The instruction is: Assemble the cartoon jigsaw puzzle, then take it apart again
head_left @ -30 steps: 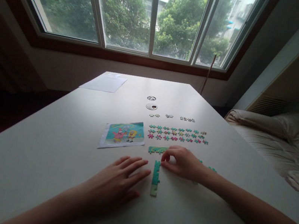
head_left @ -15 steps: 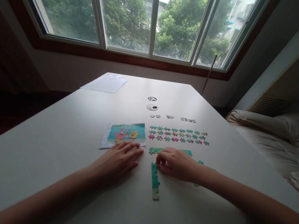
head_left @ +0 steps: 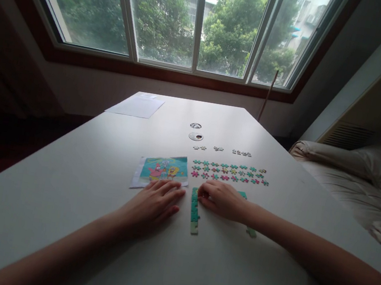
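My left hand (head_left: pixel 159 200) lies with its fingers stretched out on the table, at the lower edge of a picture card (head_left: pixel 166 168) with colourful cartoon figures. My right hand (head_left: pixel 222 200) is closed, thumb and fingers pinched at the upper end of an upright strip of joined green jigsaw pieces (head_left: pixel 194 213). Behind that hand runs a horizontal top strip of green jigsaw pieces (head_left: pixel 243 195), mostly covered. A pale green piece (head_left: pixel 251 232) shows below my right wrist; whatever joins it is hidden by the arm.
Beyond my right hand, loose jigsaw pieces (head_left: pixel 224 171) lie in three rows. Several pale pieces (head_left: pixel 241 153) lie farther back, near two round grey items (head_left: pixel 195 136). White paper (head_left: pixel 134 105) rests at the table's far left. A cream sofa (head_left: pixel 338 170) stands to the right.
The upright strip has moved away from me and slightly left with my right hand, its upper end now at the left end of the top strip. My left hand stays in place.
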The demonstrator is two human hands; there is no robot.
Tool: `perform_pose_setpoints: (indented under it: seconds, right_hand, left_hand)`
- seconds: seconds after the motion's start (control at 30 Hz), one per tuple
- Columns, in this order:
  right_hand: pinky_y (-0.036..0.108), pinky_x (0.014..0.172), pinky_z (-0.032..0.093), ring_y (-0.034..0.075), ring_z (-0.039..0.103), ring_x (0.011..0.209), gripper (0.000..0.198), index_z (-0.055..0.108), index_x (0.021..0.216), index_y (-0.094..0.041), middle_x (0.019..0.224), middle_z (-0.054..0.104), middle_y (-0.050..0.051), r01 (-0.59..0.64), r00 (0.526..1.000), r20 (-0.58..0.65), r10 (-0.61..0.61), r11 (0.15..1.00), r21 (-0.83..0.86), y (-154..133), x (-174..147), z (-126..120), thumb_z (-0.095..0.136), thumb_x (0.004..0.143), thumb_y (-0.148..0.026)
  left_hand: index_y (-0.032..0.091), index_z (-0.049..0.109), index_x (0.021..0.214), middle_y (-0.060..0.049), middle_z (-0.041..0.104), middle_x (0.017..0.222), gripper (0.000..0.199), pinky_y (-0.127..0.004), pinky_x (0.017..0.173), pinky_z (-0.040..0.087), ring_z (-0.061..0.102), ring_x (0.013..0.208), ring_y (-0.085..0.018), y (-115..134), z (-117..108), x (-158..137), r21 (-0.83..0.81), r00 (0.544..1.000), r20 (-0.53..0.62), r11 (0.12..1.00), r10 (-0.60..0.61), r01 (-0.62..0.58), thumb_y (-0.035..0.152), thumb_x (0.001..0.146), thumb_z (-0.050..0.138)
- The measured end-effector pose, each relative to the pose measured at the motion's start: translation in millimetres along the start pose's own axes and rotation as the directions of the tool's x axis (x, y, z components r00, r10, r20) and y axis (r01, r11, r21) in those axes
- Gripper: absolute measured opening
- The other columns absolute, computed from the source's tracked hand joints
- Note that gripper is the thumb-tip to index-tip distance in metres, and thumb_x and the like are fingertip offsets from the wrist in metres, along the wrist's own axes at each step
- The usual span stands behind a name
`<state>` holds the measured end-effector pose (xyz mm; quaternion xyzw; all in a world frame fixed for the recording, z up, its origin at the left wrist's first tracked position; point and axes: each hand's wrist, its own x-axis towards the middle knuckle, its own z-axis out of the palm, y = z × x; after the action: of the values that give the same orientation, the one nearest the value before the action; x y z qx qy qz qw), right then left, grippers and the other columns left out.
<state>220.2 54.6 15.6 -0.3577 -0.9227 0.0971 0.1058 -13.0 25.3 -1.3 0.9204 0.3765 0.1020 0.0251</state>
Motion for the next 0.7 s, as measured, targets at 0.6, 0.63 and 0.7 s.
perform_pose_setpoints:
  seconds: [0.6, 0.63, 0.7]
  right_hand:
    - [0.022, 0.063, 0.038, 0.012, 0.052, 0.069, 0.011, 0.060, 0.089, -0.017, 0.085, 0.059, 0.004, 0.016, 0.996, -0.093, -0.012, 0.999, 0.040, 1.9, -2.9, 0.6, 0.053, 0.081, -0.019]
    - [0.022, 0.063, 0.038, 0.012, 0.053, 0.069, 0.011, 0.061, 0.088, -0.018, 0.084, 0.060, 0.004, 0.021, 0.995, -0.096, -0.018, 0.999, 0.038, 2.5, -3.0, 1.5, 0.053, 0.082, -0.019]
    - [0.022, 0.062, 0.038, 0.011, 0.053, 0.068, 0.012, 0.063, 0.085, -0.018, 0.083, 0.060, 0.003, 0.034, 0.994, -0.103, -0.030, 0.999, 0.034, 3.6, -2.9, 3.2, 0.052, 0.082, -0.019]
  left_hand:
    - [0.031, 0.040, 0.131, -0.009, 0.037, 0.133, 0.039, -0.049, 0.093, 0.034, 0.037, 0.117, -0.030, 4.9, -0.1, 1.3, 0.010, 0.998, -0.002, 0.998, 0.068, -0.068, 0.033, 0.092, 0.038]
    - [0.031, 0.040, 0.131, -0.009, 0.037, 0.133, 0.039, -0.049, 0.093, 0.034, 0.037, 0.117, -0.030, 4.5, 0.4, 1.6, 0.010, 0.998, -0.005, 0.998, 0.069, -0.069, 0.033, 0.092, 0.038]
    - [0.031, 0.040, 0.131, -0.009, 0.037, 0.133, 0.038, -0.049, 0.093, 0.034, 0.036, 0.117, -0.030, 4.0, 1.4, 2.3, 0.013, 0.998, -0.013, 0.998, 0.068, -0.068, 0.032, 0.092, 0.038]
